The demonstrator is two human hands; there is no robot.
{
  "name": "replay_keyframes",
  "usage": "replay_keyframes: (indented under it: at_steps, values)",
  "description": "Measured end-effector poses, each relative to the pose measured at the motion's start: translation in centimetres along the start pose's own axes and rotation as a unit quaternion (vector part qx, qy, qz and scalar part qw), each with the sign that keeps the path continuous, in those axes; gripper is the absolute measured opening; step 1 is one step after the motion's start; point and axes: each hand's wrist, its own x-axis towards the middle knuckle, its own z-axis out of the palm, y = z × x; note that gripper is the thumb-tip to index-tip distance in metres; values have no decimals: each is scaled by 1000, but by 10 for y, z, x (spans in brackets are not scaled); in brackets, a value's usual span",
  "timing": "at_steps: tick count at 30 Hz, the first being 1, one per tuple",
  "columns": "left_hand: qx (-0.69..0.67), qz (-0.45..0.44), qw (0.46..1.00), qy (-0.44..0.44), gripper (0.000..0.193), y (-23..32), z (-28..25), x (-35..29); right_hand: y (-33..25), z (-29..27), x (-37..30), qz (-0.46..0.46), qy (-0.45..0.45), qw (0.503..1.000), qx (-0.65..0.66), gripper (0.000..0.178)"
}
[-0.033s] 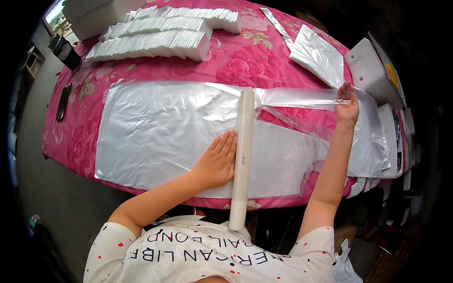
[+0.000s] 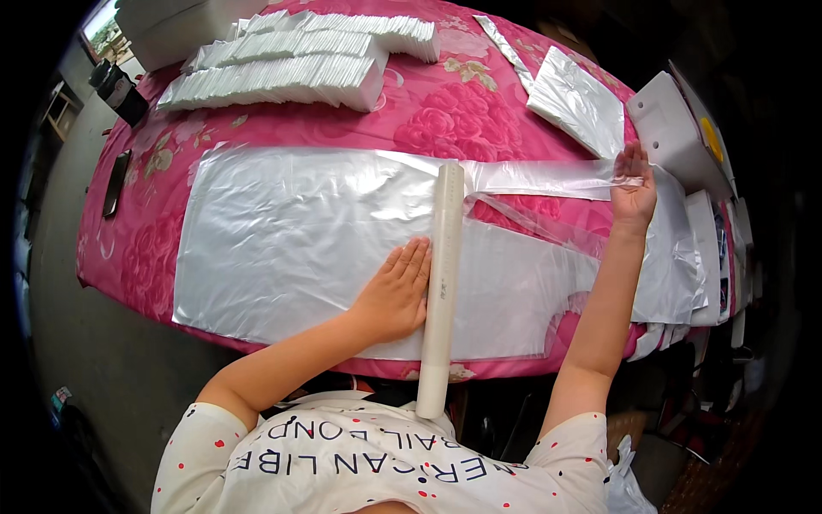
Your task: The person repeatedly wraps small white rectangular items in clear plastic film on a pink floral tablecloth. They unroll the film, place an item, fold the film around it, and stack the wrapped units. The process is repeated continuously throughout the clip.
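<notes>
A stack of thin, translucent plastic bags (image 2: 300,231) lies flat across the table, with long handle strips at its right end. A pale, straight pipe (image 2: 443,274) rests across the bags, its near end at my shirt. Beside the pipe, my left hand (image 2: 396,291) presses flat on the plastic, fingers together and outstretched. At the far right, my right hand (image 2: 634,184) is palm up with fingers extended, touching the end of the far handle strip (image 2: 539,178). Film partly covers those fingers. A second handle strip (image 2: 548,224) slants nearer, leaving a gap over the cloth.
Pink floral cloth (image 2: 458,120) covers the table. Rows of folded white packets (image 2: 274,81) stand at the far left, near a dark bottle (image 2: 118,92) and a phone (image 2: 116,184). A folded plastic bundle (image 2: 578,98) and a white box (image 2: 676,128) sit far right.
My right hand has shifted very slightly to the right and away from me at the strip's end. My left hand and the pipe look almost the same.
</notes>
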Motion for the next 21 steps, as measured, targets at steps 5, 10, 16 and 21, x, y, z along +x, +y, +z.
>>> replay_keyframes:
  at_steps: [5,10,16,21]
  values:
    - [2,1,1000,26,62,-3,1,-3,100,164,-108,39,-182,952,-244,39]
    - [-126,11,988,84,62,-2,3,-3,264,208,-223,149,-410,772,-461,36]
    - [93,37,991,93,58,-5,27,6,361,184,-298,-44,-508,578,-637,44]
    - [-169,-2,981,96,56,2,17,-5,274,188,-272,-63,-590,638,-492,52]
